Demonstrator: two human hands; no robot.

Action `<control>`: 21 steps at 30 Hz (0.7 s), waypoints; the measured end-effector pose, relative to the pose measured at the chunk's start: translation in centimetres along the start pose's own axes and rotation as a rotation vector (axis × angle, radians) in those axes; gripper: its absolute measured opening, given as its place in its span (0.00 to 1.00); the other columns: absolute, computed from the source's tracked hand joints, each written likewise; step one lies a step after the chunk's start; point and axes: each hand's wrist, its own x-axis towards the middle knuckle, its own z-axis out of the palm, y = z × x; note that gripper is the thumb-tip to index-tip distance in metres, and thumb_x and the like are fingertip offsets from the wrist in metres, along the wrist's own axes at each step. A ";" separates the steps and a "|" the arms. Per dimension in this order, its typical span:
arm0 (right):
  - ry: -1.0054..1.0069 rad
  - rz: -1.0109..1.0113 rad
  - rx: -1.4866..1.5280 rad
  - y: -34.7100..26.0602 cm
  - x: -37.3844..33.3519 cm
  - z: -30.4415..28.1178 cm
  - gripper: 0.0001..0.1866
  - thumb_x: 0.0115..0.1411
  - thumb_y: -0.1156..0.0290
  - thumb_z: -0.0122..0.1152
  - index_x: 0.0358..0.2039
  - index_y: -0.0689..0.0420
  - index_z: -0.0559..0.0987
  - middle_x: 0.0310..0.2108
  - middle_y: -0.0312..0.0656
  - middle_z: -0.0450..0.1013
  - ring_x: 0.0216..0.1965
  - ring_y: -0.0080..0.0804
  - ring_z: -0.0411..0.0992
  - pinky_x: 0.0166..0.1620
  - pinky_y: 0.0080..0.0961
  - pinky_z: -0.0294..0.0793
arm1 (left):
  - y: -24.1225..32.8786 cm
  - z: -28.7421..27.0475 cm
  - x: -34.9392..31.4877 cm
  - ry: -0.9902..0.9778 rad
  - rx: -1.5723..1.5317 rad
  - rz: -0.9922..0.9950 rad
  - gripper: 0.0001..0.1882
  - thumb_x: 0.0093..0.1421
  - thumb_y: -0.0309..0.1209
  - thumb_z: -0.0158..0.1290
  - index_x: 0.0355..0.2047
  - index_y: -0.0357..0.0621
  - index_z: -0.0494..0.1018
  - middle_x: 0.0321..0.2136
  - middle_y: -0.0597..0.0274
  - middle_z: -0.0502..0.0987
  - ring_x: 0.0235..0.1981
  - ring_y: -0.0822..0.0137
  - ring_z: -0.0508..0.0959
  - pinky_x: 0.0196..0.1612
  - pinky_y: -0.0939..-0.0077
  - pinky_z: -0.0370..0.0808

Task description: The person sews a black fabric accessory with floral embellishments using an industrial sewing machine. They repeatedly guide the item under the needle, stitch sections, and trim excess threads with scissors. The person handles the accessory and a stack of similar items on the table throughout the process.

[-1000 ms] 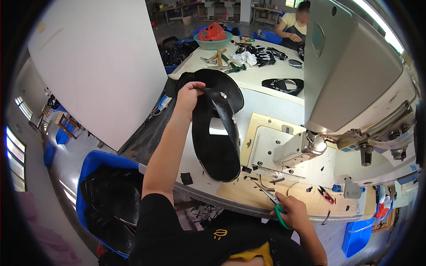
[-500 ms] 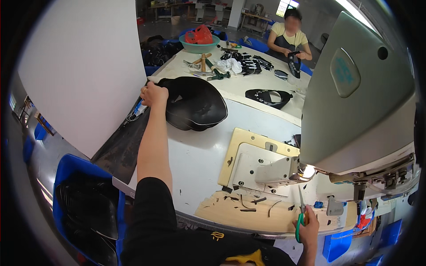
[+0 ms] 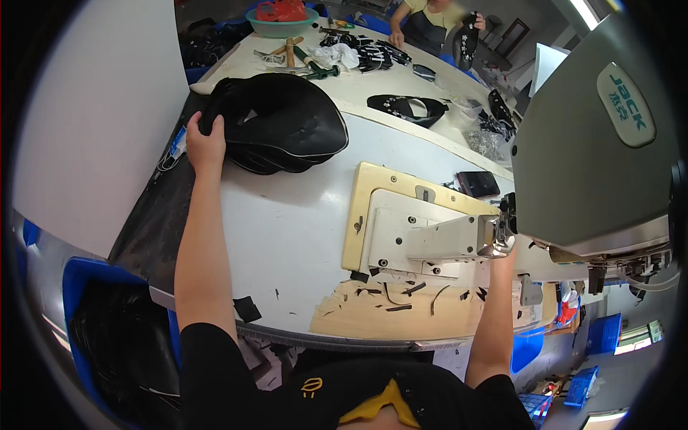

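A stack of black leather-like pieces (image 3: 304, 132), curved round an opening with pale edging, lies at the far left of the work table. At its left end is my left hand (image 3: 206, 145), thumb and forefinger apart; the thumb is close against the stack's edge. My right forearm reaches up past the front edge to the sewing machine's white metal arm (image 3: 451, 238). That arm's tip hides most of my right hand (image 3: 507, 251), so its fingers and anything in them do not show. The machine's grey-green head (image 3: 588, 158) rises over it.
Black scraps (image 3: 400, 308) lie on the wooden board before the machine. A phone (image 3: 478, 184) is behind the arm. Beyond are a black upper (image 3: 406, 109), hammers (image 3: 290, 51) and a teal basin (image 3: 282, 27). A co-worker (image 3: 430, 25) lifts a black piece. A blue bin (image 3: 75, 287) stands left.
My left hand has slid down the stack's edge and its fingers have spread. My right hand has gone behind the machine arm; its green-handled scissors no longer show. The view has shifted.
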 end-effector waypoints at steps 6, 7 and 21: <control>0.189 0.051 0.015 -10.3 -5.0 1.5 0.16 0.56 0.64 0.61 0.43 0.57 0.75 0.35 0.46 0.76 0.36 0.35 0.73 0.42 0.33 0.72 | -0.5 -0.9 -0.1 -0.002 -0.021 -0.020 0.27 0.57 0.44 0.57 0.55 0.46 0.69 0.53 0.45 0.72 0.55 0.48 0.71 0.57 0.60 0.67; 0.197 0.074 -0.105 -14.0 -6.4 1.9 0.14 0.56 0.64 0.61 0.40 0.58 0.76 0.33 0.48 0.76 0.35 0.39 0.74 0.40 0.35 0.72 | -0.5 -1.2 0.0 0.010 -0.022 -0.018 0.27 0.57 0.43 0.57 0.55 0.46 0.69 0.53 0.45 0.72 0.55 0.48 0.71 0.57 0.60 0.67; 0.183 -0.560 0.620 -46.9 -3.2 23.5 0.06 0.53 0.78 0.60 0.33 0.61 0.77 0.28 0.43 0.70 0.27 0.35 0.69 0.32 0.27 0.69 | 0.4 -1.3 0.0 -0.020 -0.013 -0.022 0.26 0.57 0.35 0.56 0.55 0.44 0.67 0.52 0.45 0.71 0.53 0.47 0.71 0.55 0.60 0.68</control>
